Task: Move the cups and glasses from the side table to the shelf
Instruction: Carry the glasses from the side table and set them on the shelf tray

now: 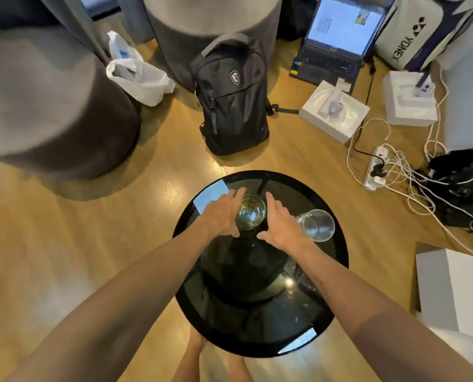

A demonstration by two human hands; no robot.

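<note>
A round black glass side table stands in front of me. On its far half sits a clear glass tumbler. My left hand lies against the tumbler's left side and my right hand against its right side, fingers stretched out flat and apart. A clear glass mug with a handle stands just right of my right hand, untouched. No shelf is in view.
A black backpack stands on the wooden floor beyond the table. Grey round seats are at left and behind. White boxes, a laptop, a power strip with tangled cables and a white box crowd the right.
</note>
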